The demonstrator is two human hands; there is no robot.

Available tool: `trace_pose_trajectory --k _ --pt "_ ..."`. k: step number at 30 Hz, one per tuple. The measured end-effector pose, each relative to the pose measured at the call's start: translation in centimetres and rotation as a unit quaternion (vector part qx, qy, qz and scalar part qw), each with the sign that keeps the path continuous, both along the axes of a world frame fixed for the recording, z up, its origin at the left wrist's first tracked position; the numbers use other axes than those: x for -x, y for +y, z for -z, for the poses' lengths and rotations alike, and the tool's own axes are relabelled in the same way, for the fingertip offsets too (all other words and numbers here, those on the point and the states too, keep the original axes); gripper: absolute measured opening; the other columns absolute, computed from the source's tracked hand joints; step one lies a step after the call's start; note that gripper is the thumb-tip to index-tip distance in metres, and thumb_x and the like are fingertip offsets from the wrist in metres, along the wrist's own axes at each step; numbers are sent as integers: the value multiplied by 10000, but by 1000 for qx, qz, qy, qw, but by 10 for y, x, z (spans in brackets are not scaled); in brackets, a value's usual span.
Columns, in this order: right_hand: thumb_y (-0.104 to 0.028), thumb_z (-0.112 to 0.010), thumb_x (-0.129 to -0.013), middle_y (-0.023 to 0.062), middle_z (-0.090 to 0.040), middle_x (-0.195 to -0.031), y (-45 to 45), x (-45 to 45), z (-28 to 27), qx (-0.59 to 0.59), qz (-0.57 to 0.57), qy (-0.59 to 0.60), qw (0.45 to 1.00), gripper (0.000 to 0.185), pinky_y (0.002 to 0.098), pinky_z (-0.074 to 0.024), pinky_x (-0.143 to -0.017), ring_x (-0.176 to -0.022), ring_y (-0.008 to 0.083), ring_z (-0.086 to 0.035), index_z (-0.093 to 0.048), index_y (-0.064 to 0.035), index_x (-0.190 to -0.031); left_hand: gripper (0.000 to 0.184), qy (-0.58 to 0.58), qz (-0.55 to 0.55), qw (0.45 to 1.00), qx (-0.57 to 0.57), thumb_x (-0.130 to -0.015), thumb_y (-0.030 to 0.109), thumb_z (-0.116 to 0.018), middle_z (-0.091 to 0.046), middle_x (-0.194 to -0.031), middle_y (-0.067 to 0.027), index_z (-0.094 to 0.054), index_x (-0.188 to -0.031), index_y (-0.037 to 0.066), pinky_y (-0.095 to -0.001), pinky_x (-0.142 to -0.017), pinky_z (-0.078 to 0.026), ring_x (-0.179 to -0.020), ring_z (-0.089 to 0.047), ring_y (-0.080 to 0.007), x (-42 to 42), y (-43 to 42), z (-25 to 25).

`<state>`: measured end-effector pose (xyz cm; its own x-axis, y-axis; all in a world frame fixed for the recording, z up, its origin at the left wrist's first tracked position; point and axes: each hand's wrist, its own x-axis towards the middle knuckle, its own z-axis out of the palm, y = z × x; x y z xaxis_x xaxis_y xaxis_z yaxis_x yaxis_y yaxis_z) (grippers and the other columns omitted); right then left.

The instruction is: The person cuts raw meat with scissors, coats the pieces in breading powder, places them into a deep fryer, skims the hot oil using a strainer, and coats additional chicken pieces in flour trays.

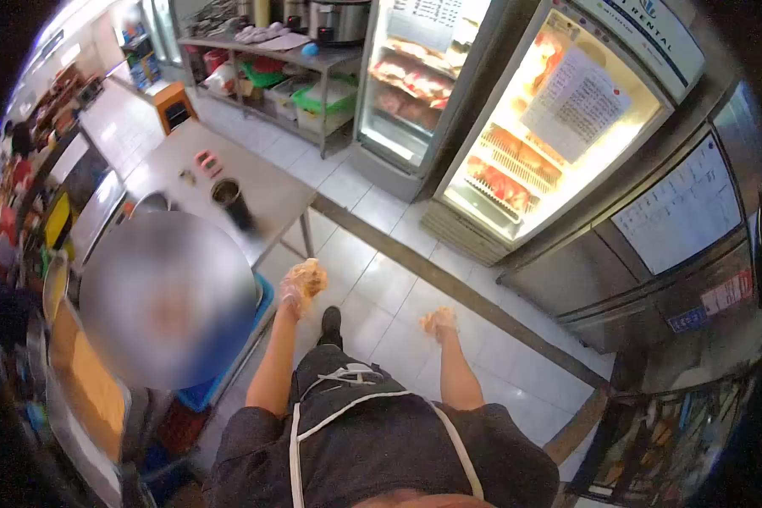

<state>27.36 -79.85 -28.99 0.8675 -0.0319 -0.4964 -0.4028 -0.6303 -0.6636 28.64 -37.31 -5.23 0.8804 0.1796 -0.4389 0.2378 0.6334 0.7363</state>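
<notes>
My left hand (pixel 303 286) is held out in front of me, above the tiled floor and to the right of the steel table (pixel 178 161). It wears a clear glove smeared with a lumpy, yellowish coating. Its fingers look curled, and I cannot make out what is in them. My right hand (pixel 439 323) hangs farther right, also over the floor and coated in the same way. Its fingers are partly spread, with nothing visible in them. Neither hand touches the table or the fridges.
A dark tumbler (pixel 232 203) and a small red-pink device (pixel 208 163) stand on the table. A blurred round area covers a blue tray (pixel 264 296). Two lit glass-door fridges (pixel 516 169) line the far side, near a steel shelf (pixel 271 55) and an orange stool (pixel 174 107).
</notes>
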Motion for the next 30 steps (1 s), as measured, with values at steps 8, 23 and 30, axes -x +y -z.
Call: trace_pose_trajectory --k 8,23,30 --pt "-466 -470 -816 168 -663 -860 10 -51 -83 339 -141 94 925 467 423 -495 -697 -800 324 -642 -680 -49 -821 195 -326 213 897 211 -891 319 -525 -462 -743 4 -497 -865 128 -301 -727 -408 -638 -435 -135 -341 0 -71" --pt "-319 -552 -801 120 -632 -793 -35 -523 -47 384 -249 57 887 269 413 -466 -659 -757 282 -601 -632 -64 -780 311 -247 87 955 137 -937 355 -454 -393 -684 0 -494 -992 52 -323 -796 -416 -592 -357 -137 -725 -23 -115" --pt "-75 -577 -831 -17 -447 -630 191 -854 -214 -485 32 17 874 160 244 -305 -418 -526 90 -445 -446 -119 -750 194 -94 -63 993 35 -866 226 -598 -465 -679 -3 -485 -800 83 -264 -558 -389 -574 -433 -109 -835 31 -112"
